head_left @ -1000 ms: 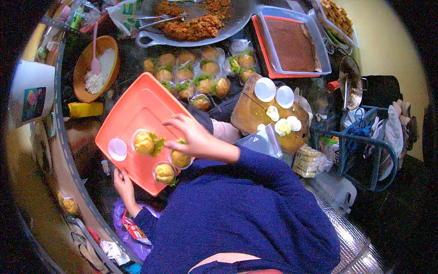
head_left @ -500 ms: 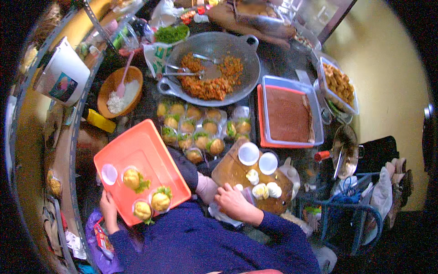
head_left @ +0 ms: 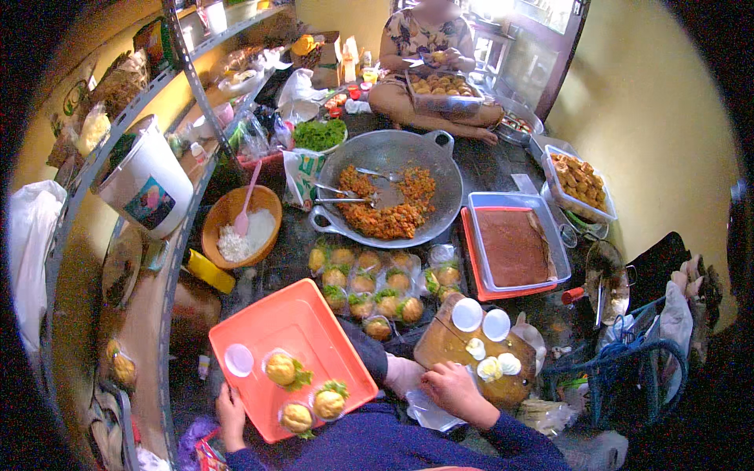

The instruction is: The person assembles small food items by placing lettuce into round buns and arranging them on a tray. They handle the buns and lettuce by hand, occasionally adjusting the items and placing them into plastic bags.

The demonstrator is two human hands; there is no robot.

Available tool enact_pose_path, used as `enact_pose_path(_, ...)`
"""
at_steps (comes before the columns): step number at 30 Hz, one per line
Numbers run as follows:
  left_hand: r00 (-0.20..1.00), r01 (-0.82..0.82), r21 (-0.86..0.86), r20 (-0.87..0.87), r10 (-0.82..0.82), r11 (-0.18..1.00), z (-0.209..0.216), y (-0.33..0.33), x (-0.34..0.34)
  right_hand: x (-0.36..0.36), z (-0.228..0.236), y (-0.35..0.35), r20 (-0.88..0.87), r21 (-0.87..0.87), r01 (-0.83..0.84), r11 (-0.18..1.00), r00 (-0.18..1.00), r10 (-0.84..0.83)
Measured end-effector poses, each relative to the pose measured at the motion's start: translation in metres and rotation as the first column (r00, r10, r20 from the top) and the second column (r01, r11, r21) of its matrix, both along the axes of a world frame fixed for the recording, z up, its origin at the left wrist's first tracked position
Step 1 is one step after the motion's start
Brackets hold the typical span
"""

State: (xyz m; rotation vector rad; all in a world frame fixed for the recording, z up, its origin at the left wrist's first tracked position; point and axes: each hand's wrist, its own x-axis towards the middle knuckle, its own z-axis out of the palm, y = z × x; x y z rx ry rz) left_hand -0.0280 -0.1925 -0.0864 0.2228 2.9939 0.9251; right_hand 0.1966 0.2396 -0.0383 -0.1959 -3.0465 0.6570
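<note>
My left hand (head_left: 230,414) grips the near-left edge of an orange tray (head_left: 259,322), fingers partly hidden by the rim. On the tray sit three golden filled buns (head_left: 297,418) with lettuce in paper cups, and a white cup (head_left: 239,359). My right hand (head_left: 459,390) is at the near-left edge of a wooden cutting board (head_left: 440,337), its fingers curled together; what they hold, if anything, is hidden. A clear plastic bag (head_left: 432,412) lies under that hand. On the board are boiled egg pieces (head_left: 489,369) and white cups (head_left: 467,314).
Packed buns (head_left: 364,281) stand in rows ahead. Beyond is a large wok (head_left: 377,157) of orange filling with utensils. A clear box of brown sheets (head_left: 510,247) stands right, a rice bowl (head_left: 271,200) left. Another person (head_left: 428,39) sits at the back with a tub of buns (head_left: 444,85).
The view has tilted up, so everything sits lower and the seated person and back shelves now show. My left hand stays on the tray; my right hand stays by the board.
</note>
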Motion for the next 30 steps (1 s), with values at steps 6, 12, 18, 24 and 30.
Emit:
enact_pose_path(6, 0.994, -0.008, 0.132, 0.105, -0.006, 0.991, -0.022, -0.005, 0.005, 0.005, 0.001, 0.005, 0.223, 0.050, 0.211, 0.976, 0.950, -0.217)
enact_pose_path(12, 0.996, -0.092, 0.106, 0.004, 0.093, 0.990, -0.036, -0.008, 0.011, -0.001, 0.012, 0.017, 0.388, -0.083, 0.049, 0.995, 0.922, -0.012)
enact_pose_path(18, 0.997, -0.071, 0.181, 0.026, 0.067, 0.981, -0.022, -0.007, 0.015, -0.006, 0.016, 0.014, 0.402, 0.035, -0.123, 0.992, 0.910, 0.099)
enact_pose_path(24, 0.989, 0.023, -0.019, -0.143, -0.025, 1.000, -0.008, -0.004, 0.011, -0.011, 0.008, 0.022, 0.345, 0.067, -0.266, 0.962, 0.910, 0.228)
enact_pose_path(30, 0.998, -0.066, -0.008, 0.024, 0.066, 0.998, 0.036, -0.004, 0.011, -0.007, 0.011, 0.019, 0.261, 0.078, -0.002, 0.997, 0.965, -0.018)
